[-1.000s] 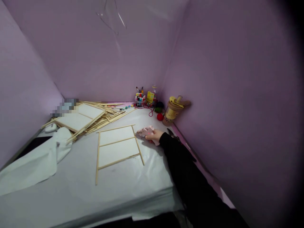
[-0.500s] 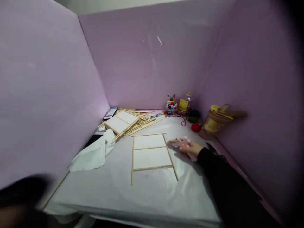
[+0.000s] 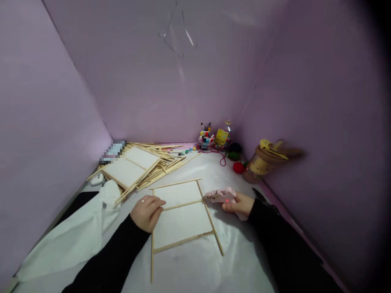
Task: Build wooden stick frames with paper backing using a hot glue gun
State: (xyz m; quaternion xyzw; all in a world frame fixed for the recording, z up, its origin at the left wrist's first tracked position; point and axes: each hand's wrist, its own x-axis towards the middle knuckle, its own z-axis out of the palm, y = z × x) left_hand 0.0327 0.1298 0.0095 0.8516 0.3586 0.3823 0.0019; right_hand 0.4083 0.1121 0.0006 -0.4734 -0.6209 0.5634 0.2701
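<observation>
A pink glue gun (image 3: 220, 195) is gripped in the right hand (image 3: 240, 204), nozzle laid at the right rail of the stick frame (image 3: 180, 215) at the table's centre; the left hand (image 3: 147, 211) is loosely curled, pressed on the frame's left rail, apparently to steady it; spare sticks (image 3: 159, 160) are heaped at the far left corner.

Both your hands are out in front, sleeves black to the wrist.
Your left hand (image 3: 147, 211) lies palm down, fingers curled loosely, a ring on one finger; your right hand (image 3: 241, 204) is closed in a grip, thumb on top.
</observation>
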